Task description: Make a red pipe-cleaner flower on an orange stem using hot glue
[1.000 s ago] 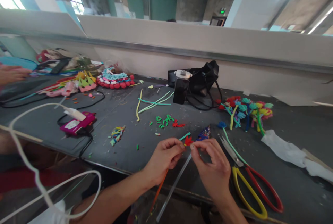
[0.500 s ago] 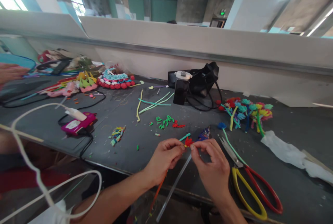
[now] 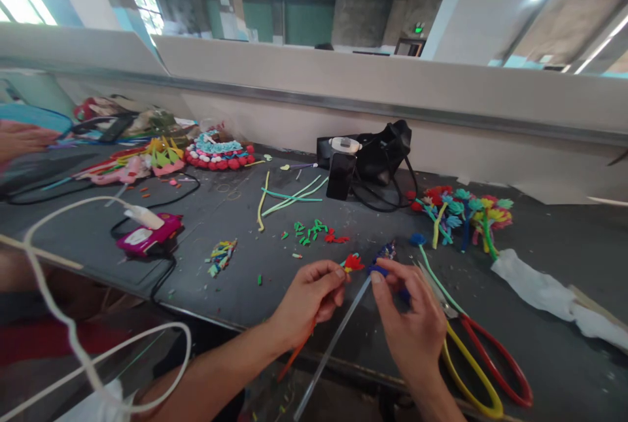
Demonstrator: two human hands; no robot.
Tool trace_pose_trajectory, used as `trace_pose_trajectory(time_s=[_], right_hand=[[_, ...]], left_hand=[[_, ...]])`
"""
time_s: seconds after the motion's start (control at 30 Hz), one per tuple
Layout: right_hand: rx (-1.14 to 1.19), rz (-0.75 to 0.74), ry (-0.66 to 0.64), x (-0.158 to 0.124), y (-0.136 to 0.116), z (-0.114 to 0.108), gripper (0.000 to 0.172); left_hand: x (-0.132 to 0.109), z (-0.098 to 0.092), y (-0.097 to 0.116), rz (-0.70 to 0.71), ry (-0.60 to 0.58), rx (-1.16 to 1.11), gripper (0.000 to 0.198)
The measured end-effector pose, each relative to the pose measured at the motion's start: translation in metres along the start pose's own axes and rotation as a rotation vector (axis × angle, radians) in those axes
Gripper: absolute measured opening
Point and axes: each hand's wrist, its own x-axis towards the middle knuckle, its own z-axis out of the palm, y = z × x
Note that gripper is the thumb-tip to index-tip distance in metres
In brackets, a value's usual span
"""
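Observation:
My left hand (image 3: 314,291) is closed in a pinch around the base of a small red pipe-cleaner flower (image 3: 353,262), with a bit of yellow beneath its petals. An orange stem (image 3: 297,358) trails below that hand. Just to the right, my right hand (image 3: 412,311) has its thumb and fingers closed on a dark blue glue gun (image 3: 377,270), largely hidden by the fingers. A translucent glue stick (image 3: 333,347) runs from it down past the table edge. Partly behind my right hand lie large scissors (image 3: 483,360) with red and yellow handles.
Cut green pieces (image 3: 309,232), red pieces (image 3: 337,237) and mixed stubs (image 3: 222,257) lie beyond my hands. Finished flowers (image 3: 461,212) sit at right. A phone (image 3: 341,175) leans before a black bag (image 3: 387,154). At left are a magenta power strip (image 3: 150,235) and another person's hand (image 3: 24,135).
My right hand has let go of the red flower and moved slightly right onto the dark blue glue gun. My left hand keeps hold of the flower, whose petals now show more fully.

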Motion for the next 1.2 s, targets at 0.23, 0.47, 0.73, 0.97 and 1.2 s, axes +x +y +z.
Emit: trace_pose_trajectory(time_s=[0.23,0.47,0.73,0.97,1.2], right_hand=[[0.044,-0.069,-0.009,-0.0021,-0.0007,0.0016,0.008],[0.071,-0.130,-0.043,-0.0034,-0.0033,0.0041,0.009],[0.026,-0.175,-0.040,-0.0049,-0.0031,0.0027,0.006],[0.020,-0.152,-0.036,-0.0039,-0.0019,0.0035,0.005],[0.017,-0.138,-0.053,-0.0027,-0.0015,0.0011,0.005]], left_hand=[[-0.0001,-0.0002,0.0005,0.043,0.023,0.027,0.024],[-0.0016,0.0014,0.0016,0.074,0.049,0.089,0.022],[-0.0017,0.0015,-0.0026,0.088,0.052,0.177,0.022],[-0.0021,0.0014,-0.0027,0.088,0.054,0.179,0.023],[-0.0029,0.0014,-0.0017,0.131,0.098,0.284,0.023]])
